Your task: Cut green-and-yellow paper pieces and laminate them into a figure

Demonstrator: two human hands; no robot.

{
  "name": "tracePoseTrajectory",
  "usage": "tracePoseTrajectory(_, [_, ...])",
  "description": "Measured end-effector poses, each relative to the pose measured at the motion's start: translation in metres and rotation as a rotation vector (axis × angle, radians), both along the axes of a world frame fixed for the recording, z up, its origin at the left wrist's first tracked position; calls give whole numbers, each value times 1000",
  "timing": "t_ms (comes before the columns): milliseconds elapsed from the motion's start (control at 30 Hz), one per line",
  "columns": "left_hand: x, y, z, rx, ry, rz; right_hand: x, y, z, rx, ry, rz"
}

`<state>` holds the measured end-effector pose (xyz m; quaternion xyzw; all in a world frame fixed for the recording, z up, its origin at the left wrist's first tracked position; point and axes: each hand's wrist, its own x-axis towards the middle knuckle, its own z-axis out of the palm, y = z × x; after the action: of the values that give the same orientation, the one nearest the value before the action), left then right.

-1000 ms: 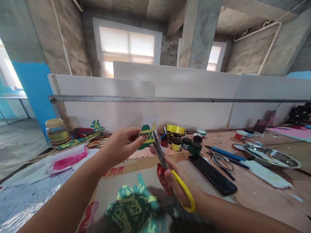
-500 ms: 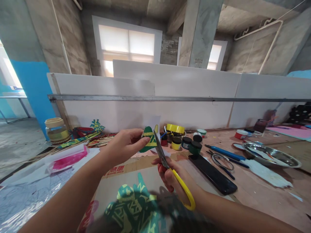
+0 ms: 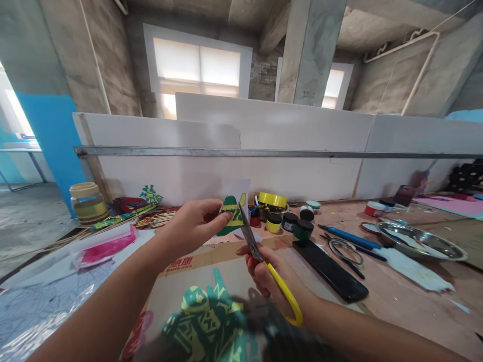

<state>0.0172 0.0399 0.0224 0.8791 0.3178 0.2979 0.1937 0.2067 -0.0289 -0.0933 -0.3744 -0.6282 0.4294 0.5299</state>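
Observation:
Between the thumb and fingers of my left hand (image 3: 194, 223) is a small green and yellow patterned paper cutout (image 3: 231, 213). My right hand (image 3: 273, 274) grips yellow-handled scissors (image 3: 255, 245), blades pointing up and away. The blades sit against the right edge of the cutout, where a thin yellow strip (image 3: 242, 199) sticks up beside them. How far apart the blades stand is hard to see. Below both hands, a larger green and yellow patterned piece (image 3: 207, 322) lies on a cardboard sheet (image 3: 162, 286) with red printing, partly in shadow.
Several paint jars (image 3: 273, 222) stand behind my hands. A black phone (image 3: 330, 271), a blue-handled tool (image 3: 345, 236) and a metal bowl (image 3: 422, 241) lie to the right. At the left are a lidded jar (image 3: 88, 203), thin sticks (image 3: 160, 217) and pink-stained paper (image 3: 107, 247).
Hardly anything differs. The scissors and the yellow strip at the cutout's right edge have shifted very slightly; both hands keep their hold.

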Motion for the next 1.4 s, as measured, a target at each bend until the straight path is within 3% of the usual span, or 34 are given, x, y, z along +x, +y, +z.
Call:
tracePoseTrajectory(267, [2,-1,1,15,-40,-9,0,2,-7,-34,62,29])
tracePoseTrajectory(500, [4,-4,3,-30,-72,-41,0,2,-4,-41,78,54])
tracePoseTrajectory(1033, [4,-3,1,-46,-104,-44,-2,3,-8,-73,84,17])
tracePoseTrajectory(1400, [10,-1,-17,-97,-62,53,-8,7,-20,-122,116,6])
